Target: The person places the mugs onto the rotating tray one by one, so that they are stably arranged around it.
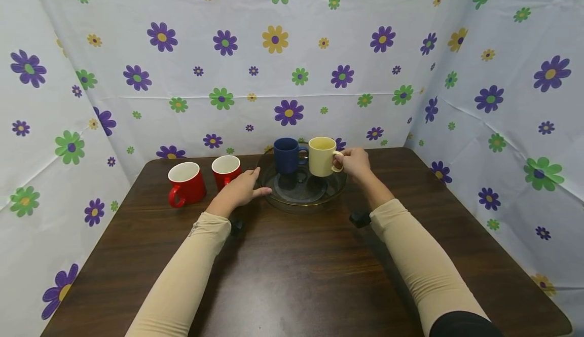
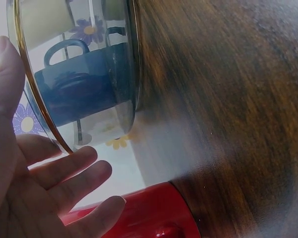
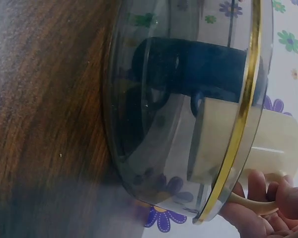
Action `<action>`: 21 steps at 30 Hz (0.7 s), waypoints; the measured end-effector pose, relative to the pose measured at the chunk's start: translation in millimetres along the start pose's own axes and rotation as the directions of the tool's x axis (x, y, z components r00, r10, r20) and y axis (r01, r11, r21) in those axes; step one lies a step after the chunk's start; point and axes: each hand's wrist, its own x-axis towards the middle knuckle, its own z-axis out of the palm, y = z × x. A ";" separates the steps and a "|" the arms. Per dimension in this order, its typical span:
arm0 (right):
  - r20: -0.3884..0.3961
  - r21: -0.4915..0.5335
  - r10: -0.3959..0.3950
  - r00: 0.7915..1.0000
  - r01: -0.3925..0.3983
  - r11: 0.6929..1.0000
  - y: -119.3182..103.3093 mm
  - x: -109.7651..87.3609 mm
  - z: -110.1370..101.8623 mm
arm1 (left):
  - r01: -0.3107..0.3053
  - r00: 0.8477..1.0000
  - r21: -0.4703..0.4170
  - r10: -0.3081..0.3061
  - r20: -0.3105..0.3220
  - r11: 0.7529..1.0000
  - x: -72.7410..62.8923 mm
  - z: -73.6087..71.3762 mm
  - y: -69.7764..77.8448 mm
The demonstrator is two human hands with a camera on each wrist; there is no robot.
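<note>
A clear glass bowl [image 1: 303, 203] with a gold rim stands at the back of the table. Inside it sits a blue mug [image 1: 286, 157], upright. My right hand [image 1: 355, 162] pinches the handle of a pale yellow mug [image 1: 321, 158], held upright beside the blue one. In the right wrist view, the base of the yellow mug [image 3: 253, 144] is below the gold rim but above the bowl's floor. At the bowl's left side, my left hand [image 1: 239, 190] touches the rim with fingers spread, as the left wrist view shows too.
Two red mugs with white insides stand left of the bowl: one red mug [image 1: 187, 187] farther left, another red mug [image 1: 223, 167] close by my left hand. The dark wooden table [image 1: 292, 266] meets a flower-patterned cloth [image 1: 182, 83] at the back.
</note>
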 end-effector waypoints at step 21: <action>0.031 -0.140 0.002 1.000 0.002 0.990 0.8 -5.4 19.4 | 0.014 1.000 -0.020 -0.014 0.004 1.000 -2.7 -1.9 2.7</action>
